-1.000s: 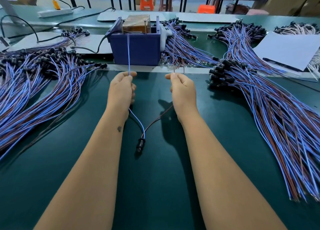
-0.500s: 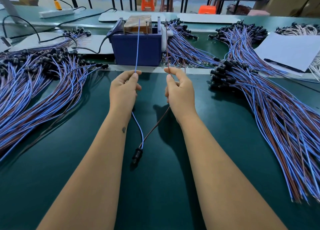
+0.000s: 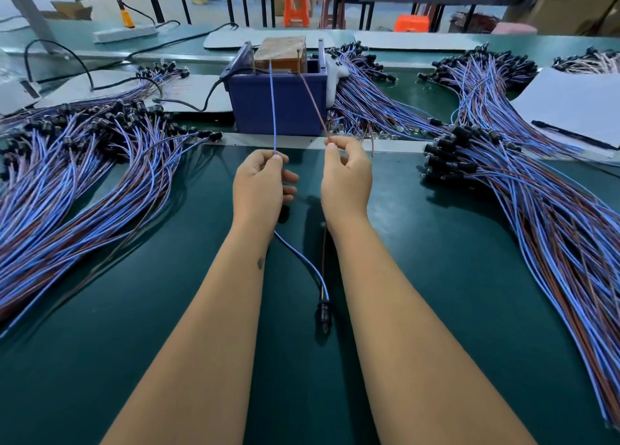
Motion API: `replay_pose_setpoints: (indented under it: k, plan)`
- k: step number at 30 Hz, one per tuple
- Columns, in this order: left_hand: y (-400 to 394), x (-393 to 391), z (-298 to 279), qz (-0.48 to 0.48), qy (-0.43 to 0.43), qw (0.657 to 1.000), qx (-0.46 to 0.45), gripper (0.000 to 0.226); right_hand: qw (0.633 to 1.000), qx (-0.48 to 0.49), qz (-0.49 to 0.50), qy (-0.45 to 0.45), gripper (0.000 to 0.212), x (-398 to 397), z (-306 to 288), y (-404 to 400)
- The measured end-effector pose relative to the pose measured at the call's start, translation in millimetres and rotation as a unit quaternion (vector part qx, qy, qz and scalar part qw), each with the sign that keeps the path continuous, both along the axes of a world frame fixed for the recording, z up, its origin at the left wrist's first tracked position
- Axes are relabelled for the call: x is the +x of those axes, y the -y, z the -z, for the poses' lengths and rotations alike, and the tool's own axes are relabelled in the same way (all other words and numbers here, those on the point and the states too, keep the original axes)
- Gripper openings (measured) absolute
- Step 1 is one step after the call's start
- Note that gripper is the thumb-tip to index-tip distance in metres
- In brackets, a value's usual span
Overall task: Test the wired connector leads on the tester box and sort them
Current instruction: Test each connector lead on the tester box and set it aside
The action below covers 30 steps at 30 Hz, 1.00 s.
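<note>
Both wire tips have risen onto the tester (image 3: 280,108); left hand (image 3: 260,189) pinches blue (image 3: 272,108), right hand (image 3: 347,179) pinches brown (image 3: 312,98). Shaky fingers could slip a tip off its pin.

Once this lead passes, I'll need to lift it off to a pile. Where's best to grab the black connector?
Grip the black connector across its sides, from above. It lies lengthwise on the green mat between the forearms, blue wire and brown wire leaving its far end.
</note>
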<state>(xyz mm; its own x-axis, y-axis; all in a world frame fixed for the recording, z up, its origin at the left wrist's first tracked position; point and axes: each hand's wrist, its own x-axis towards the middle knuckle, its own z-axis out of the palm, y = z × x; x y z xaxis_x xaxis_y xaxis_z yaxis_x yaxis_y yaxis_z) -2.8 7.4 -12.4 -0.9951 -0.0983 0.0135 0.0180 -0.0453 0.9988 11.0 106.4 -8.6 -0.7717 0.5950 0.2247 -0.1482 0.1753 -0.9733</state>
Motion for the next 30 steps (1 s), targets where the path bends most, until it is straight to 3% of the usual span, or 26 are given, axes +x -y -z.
replay_pose_setpoints:
  k: [5,15,22,30]
  plan:
    - [4.6,-4.0,-2.5,-0.016,0.003,0.999,0.042,0.022,1.000,0.013,-0.020,-0.003,0.016,-0.9,3.2,-11.4]
    - [9.9,-12.8,0.0,-0.096,0.014,0.994,0.043,0.022,1.000,0.008,-0.003,0.018,0.017,-11.4,3.3,-4.2]
    - [9.6,-13.5,3.4,-0.082,-0.006,0.997,-0.003,0.021,0.998,0.032,-0.023,0.045,0.019,-13.9,6.3,-4.7]
    - [20.2,-23.0,-0.4,-0.015,0.040,0.997,0.063,0.023,0.997,0.045,-0.036,0.051,0.018,-13.1,4.3,-2.9]
